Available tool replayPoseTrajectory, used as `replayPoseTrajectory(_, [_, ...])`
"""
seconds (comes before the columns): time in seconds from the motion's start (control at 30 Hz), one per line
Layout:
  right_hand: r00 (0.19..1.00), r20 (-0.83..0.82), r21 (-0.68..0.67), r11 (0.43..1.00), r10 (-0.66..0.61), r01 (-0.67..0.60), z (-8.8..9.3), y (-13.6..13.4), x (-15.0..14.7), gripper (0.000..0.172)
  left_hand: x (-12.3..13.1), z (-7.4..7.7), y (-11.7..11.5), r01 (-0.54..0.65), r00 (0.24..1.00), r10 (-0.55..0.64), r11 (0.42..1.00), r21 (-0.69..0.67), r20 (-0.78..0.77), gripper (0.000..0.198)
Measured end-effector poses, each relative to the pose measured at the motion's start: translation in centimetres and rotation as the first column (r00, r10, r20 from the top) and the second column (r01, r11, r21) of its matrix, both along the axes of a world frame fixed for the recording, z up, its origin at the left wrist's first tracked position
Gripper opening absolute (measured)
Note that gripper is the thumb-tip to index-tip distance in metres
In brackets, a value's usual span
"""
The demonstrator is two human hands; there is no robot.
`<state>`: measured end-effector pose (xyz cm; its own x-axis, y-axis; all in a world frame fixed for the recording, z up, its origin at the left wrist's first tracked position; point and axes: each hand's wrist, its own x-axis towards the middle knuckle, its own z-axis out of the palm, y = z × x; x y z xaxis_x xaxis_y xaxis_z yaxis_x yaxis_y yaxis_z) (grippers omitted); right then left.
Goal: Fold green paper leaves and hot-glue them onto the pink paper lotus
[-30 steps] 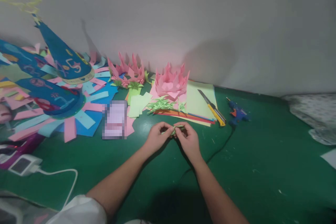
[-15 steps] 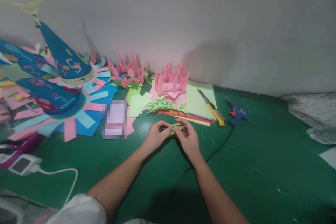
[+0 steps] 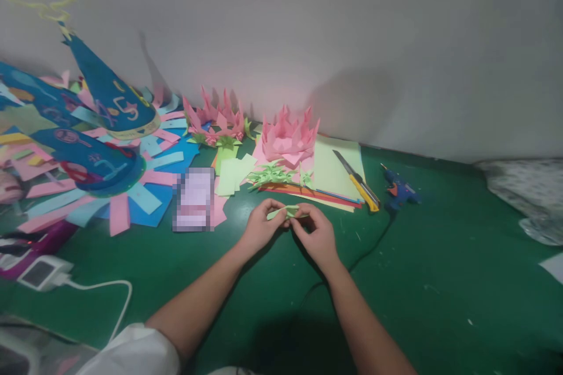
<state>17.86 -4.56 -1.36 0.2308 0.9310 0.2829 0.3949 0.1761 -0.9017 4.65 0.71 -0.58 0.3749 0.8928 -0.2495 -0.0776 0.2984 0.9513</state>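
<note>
Light-green folded paper (image 3: pixel 291 211) sits between the hands, pinched in left hand (image 3: pixel 261 229) and right hand (image 3: pixel 317 235) fingers, above green table (image 3: pixel 422 299). Long axis roughly left-right; one end points left, over left thumb.

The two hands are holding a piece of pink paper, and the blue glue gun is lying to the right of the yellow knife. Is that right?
Not quite: the paper that the left hand and right hand hold is light green, not pink, as the head view shows. The blue glue gun does lie to the right of the yellow knife.
</note>
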Motion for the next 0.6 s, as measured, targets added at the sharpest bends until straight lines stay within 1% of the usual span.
replayPoseTrajectory(0.13, [0.982, 0.182, 0.042, 0.999, -0.042, 0.035, 0.26, -0.03, 0.01, 0.007, 0.11, 0.01, -0.03, 0.004, 1.000, -0.003, 1.000, 0.023, -0.030, 0.024])
replayPoseTrajectory(0.2, [0.970, 0.238, 0.064, 0.997, -0.056, 0.042, 0.29, -0.03, -0.03, 0.007, 0.14, -0.03, -0.08, 0.015, 0.999, -0.012, 0.998, 0.055, -0.041, 0.022])
replayPoseTrajectory(0.27, [0.958, 0.283, 0.082, 0.996, -0.045, 0.022, 0.25, -0.02, -0.06, 0.007, 0.13, -0.11, -0.13, 0.028, 0.999, -0.024, 0.995, 0.093, -0.047, 0.023])
replayPoseTrajectory(0.37, [0.945, 0.325, 0.096, 0.995, -0.029, -0.003, 0.12, -0.02, 0.00, 0.008, 0.06, -0.21, -0.24, 0.041, 0.997, -0.032, 0.991, 0.127, -0.070, 0.023])
replayPoseTrajectory(0.5, [0.926, 0.372, 0.091, 0.996, -0.055, 0.022, 0.10, -0.07, 0.04, 0.006, -0.03, -0.16, -0.34, 0.056, 0.993, -0.036, 0.983, 0.178, -0.112, 0.017])
replayPoseTrajectory(0.6, [0.928, 0.369, 0.080, 0.997, -0.050, 0.022, 0.37, -0.12, -0.13, 0.006, -0.03, -0.03, -0.33, 0.065, 0.991, -0.040, 0.979, 0.193, -0.130, 0.017])
